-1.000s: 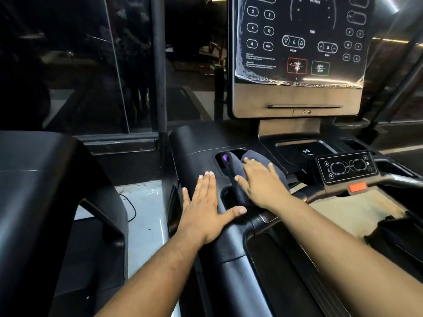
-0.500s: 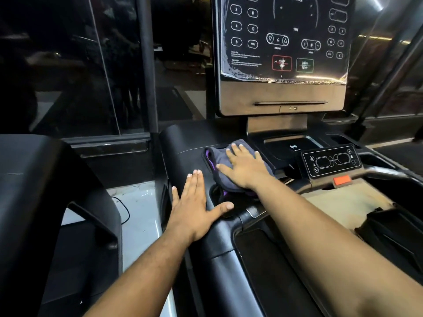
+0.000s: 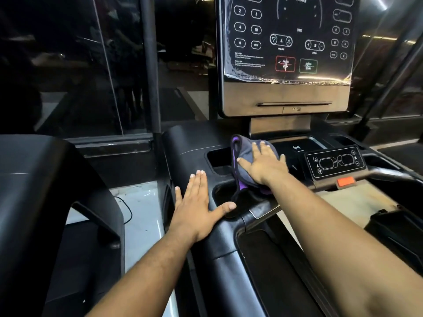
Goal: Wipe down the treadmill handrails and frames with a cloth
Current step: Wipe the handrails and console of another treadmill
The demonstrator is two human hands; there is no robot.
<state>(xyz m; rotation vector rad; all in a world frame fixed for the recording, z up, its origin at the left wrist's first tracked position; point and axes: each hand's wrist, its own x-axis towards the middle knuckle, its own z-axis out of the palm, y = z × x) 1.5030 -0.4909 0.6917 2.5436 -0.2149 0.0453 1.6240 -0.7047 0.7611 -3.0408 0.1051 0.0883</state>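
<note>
Dark gym glass (image 3: pixel 68 65) fills the view from nine to eleven o'clock, behind a black treadmill console deck (image 3: pixel 192 143) and its display panel (image 3: pixel 286 42) at twelve. At centre, the right hand (image 3: pixel 263 165) presses a grey-and-purple cloth (image 3: pixel 242 170) flat against the deck beside a cup recess, fingers straight. At seven o'clock from it, the left hand (image 3: pixel 196 209) lies flat, fingers straight, holding nothing, on the left handrail (image 3: pixel 219 243).

Soft grey cloth (image 3: pixel 246 156), glossy black plastic frame (image 3: pixel 194 143)
</note>
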